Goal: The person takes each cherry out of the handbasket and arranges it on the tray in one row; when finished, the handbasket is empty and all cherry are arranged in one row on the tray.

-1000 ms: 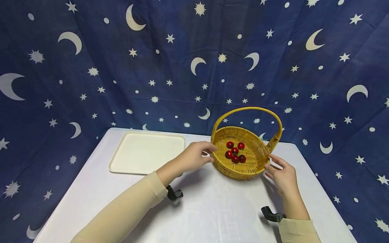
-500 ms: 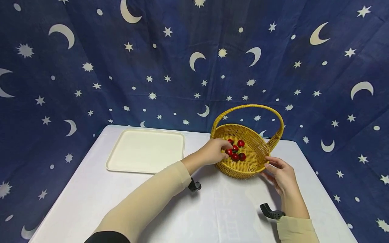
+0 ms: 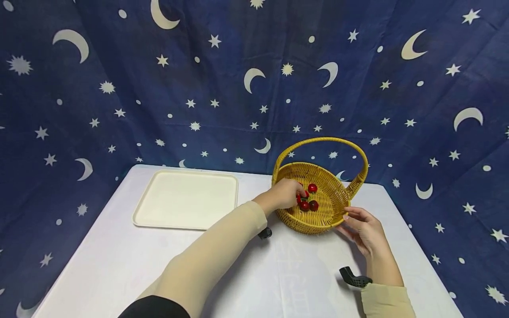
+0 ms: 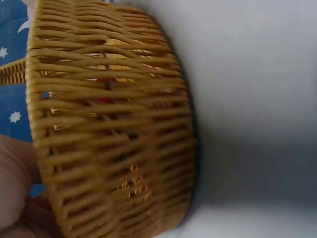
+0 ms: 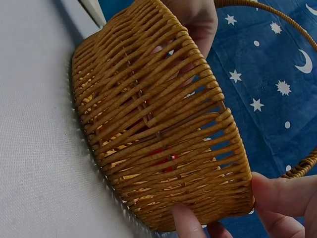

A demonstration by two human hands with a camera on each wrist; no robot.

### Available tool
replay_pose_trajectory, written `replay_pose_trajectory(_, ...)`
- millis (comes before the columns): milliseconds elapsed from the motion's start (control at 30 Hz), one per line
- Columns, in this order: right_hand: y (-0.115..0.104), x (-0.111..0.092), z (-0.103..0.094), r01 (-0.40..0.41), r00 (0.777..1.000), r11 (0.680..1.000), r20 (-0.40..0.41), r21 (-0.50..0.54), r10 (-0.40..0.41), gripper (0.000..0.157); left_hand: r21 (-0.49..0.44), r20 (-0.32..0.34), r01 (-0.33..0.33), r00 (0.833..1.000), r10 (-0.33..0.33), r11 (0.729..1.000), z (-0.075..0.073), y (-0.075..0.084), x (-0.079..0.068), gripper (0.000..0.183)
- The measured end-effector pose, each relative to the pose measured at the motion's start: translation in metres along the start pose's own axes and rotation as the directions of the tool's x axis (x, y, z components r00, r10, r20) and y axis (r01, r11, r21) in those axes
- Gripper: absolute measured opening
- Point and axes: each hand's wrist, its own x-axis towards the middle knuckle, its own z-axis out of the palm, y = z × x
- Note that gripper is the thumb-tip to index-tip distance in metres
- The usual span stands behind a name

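L hand [image 3: 284, 194] is in wicker basket [image 3: 310, 227] w/ fingertips at red cherries [image 3: 304, 206] (grip hidden, can't tell if any's held); R hand [image 3: 366, 229] holds basket's R side. Cream rect. tray [image 3: 187, 198] nearby.

The right grip [image 5: 283, 197] holds the wicker basket [image 5: 163, 114] at its rim and wall on the white worktop [image 5: 39, 129]; the left grip [image 5: 197, 20] reaches inside; something red [image 5: 166, 159] shows through the weave.

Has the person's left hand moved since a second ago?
Yes. Judged against the basket, the left hand has moved right, from the basket's left side to the red cherries inside.
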Motion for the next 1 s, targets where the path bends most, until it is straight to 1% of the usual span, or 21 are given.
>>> replay_pose_trajectory(167,0.001,0.0,0.0,-0.021,1.0,1.0,0.0,0.005,0.021,0.029,0.006,0.002,0.077,0.997,-0.077,0.997,0.004,0.003,0.006,0.041)
replay_pose_trajectory(267,0.001,0.001,0.001,-0.019,1.0,1.0,0.01,0.0,0.019,0.029,0.037,0.016,0.095,0.995,-0.096,0.995,0.006,0.005,0.007,0.041)
replay_pose_trajectory(433,0.001,0.002,0.0,0.0,1.0,1.0,-0.001,-0.005,0.0,0.026,0.144,0.061,0.068,0.995,-0.077,0.987,0.011,0.007,0.007,0.045)
replay_pose_trajectory(500,0.001,0.002,-0.001,0.001,1.0,1.0,-0.008,-0.002,-0.001,0.026,0.174,0.078,0.055,0.995,-0.07,0.983,0.013,0.007,0.007,0.045)
replay_pose_trajectory(600,0.001,0.001,-0.001,0.0,1.0,1.0,-0.009,-0.013,0.0,0.028,0.188,0.096,0.051,0.993,-0.071,0.981,0.013,0.008,0.005,0.039)
replay_pose_trajectory(733,0.001,0.001,-0.001,-0.003,1.0,1.0,-0.019,-0.026,0.002,0.03,0.193,0.127,0.047,0.989,-0.073,0.98,0.012,0.01,0.003,0.028)
replay_pose_trajectory(833,0.001,0.001,-0.001,-0.006,1.0,1.0,-0.02,-0.01,0.006,0.028,0.202,0.149,0.033,0.987,-0.064,0.979,0.011,0.01,0.002,0.022)
replay_pose_trajectory(1000,0.0,0.001,-0.001,-0.016,1.0,1.0,0.001,0.018,0.016,0.026,0.211,0.156,0.012,0.987,-0.046,0.977,0.013,0.007,0.003,0.018)
